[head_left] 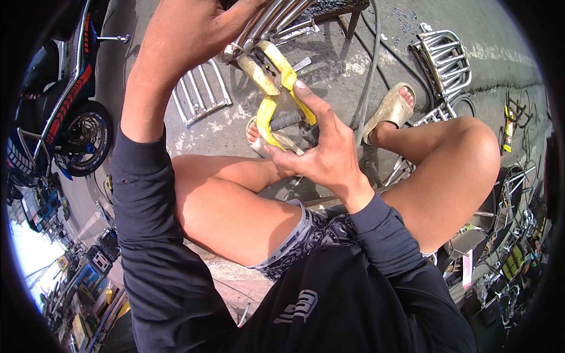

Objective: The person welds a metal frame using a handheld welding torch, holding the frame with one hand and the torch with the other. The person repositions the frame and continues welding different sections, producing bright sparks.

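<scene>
At the top, my left hand (pixel 191 38) is closed round a bundle of shiny metal tubes (pixel 273 22); its fingertips are partly out of view. Below it, my right hand (pixel 329 141) has its thumb and fingers round the spread, worn yellow handles of a pair of pliers (pixel 268 115). The far end of the pliers lies against the lower ends of the tubes, and its jaws are hard to make out. Behind the handles shows a grey cylindrical piece (pixel 286 120), partly hidden.
A barred metal frame (pixel 203 91) lies on the concrete to the left, and a stack of tubular racks (pixel 444 65) at far right. Dark cables (pixel 371 70) run past my sandalled foot (pixel 391 112). A motorcycle (pixel 70 129) stands at left; scrap metal (pixel 506 229) lies at right.
</scene>
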{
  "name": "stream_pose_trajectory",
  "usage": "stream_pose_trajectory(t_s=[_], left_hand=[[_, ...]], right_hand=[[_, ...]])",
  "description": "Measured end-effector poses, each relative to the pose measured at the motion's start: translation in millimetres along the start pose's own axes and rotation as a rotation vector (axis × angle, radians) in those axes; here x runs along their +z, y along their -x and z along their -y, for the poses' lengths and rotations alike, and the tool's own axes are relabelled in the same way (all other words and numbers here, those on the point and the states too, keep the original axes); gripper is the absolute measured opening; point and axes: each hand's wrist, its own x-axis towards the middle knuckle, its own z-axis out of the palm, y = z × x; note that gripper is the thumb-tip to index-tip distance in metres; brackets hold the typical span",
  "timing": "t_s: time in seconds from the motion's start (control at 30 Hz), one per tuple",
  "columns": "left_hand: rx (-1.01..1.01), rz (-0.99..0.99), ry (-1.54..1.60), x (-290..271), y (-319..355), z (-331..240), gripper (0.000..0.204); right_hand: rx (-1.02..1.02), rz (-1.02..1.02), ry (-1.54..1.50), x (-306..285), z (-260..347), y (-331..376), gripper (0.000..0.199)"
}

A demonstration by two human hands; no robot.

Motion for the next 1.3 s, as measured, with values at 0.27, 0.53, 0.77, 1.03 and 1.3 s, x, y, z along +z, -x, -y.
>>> stream_pose_trajectory(t_s=[0.27,0.53,0.77,1.03,1.3], left_hand=[[-0.056,0.003,0.030,-2,0,-2,0.015],[-0.136,0.002,0.045,-1,0,-7,0.012],[-0.066,-0.078,0.086,4,1,-7,0.010],[-0.147,0.034,0.075,-4,-1,-2,0.011],[-0.029,0.033,-0.049,-10,5,5,0.015]], right_hand=[[-0.014,-0.014,0.032,2,-2,0,0.098],[0.036,0.031,0.096,3,1,2,0.098],[0.023,0.014,0.037,5,0,0,0.098],[-0.006,-0.006,-0.102,7,-5,-4,0.104],[0.010,-0.017,-0.127,7,-5,-5,0.093]])
